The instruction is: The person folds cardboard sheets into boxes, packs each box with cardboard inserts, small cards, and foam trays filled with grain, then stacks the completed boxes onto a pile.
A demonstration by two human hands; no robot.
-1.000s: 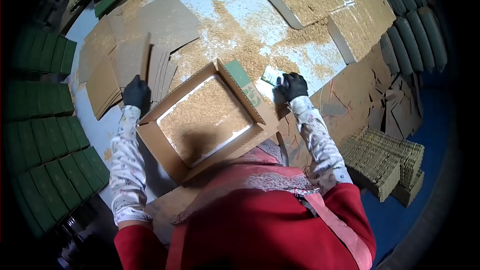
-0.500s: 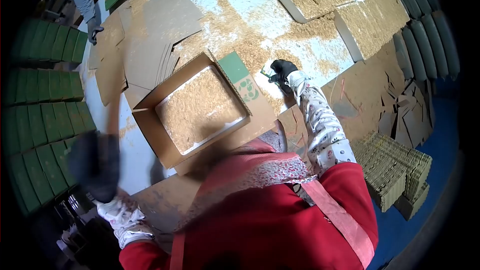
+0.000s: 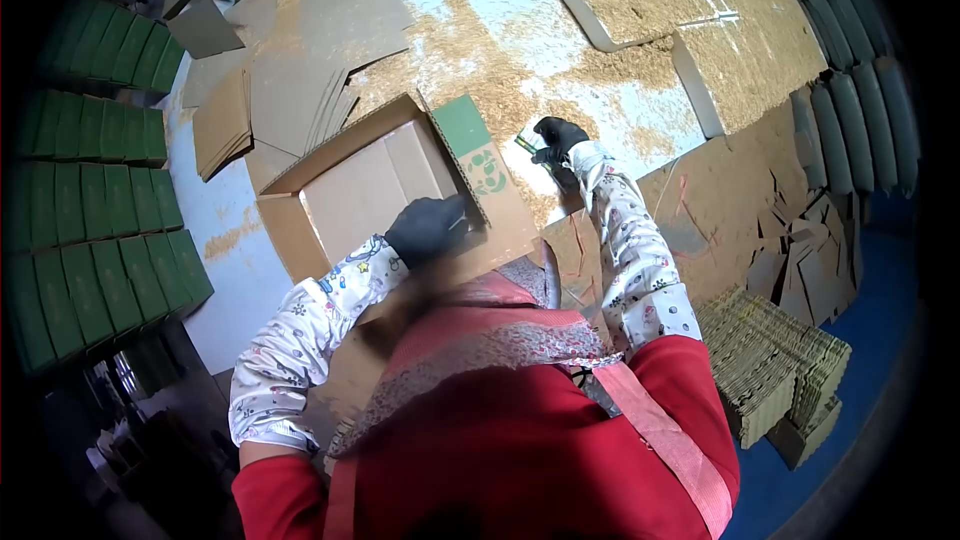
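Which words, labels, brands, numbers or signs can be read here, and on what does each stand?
Readable words or numbers: none.
Green printed emblem of curved shapes, on the brown cardboard panel at the open box's right side: no lettering can be made out.
Small green-and-white printed item at the black-gloved right hand: too small and blurred to read.

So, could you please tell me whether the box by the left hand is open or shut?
The box is open: no flap covers its top, and a cardboard sheet shows inside beside the left hand.
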